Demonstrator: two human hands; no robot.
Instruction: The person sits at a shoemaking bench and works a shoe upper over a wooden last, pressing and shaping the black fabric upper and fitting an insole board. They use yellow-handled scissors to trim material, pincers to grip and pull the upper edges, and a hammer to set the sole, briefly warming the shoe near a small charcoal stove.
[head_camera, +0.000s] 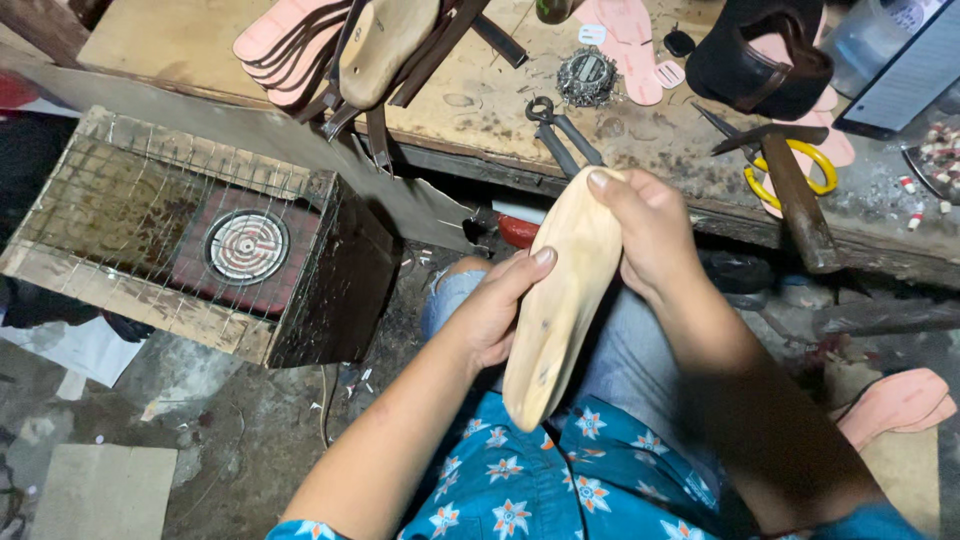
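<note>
Both my hands grip a wooden shoe last over my lap.

My left hand (490, 310) wraps the pale wooden shoe last (558, 295) from the left, thumb along its edge; my right hand (650, 225) clasps its far end, fingers (598, 182) curled over the tip. The last tilts, its near end above my blue flowered shirt (540, 490). On the bench (480, 100) beyond lie pincers (562, 132), a hammer (795, 190), yellow-handled scissors (800, 165) and pink insoles (285, 45). Far left sits a wire-topped box with a coil heater (245, 245).
</note>
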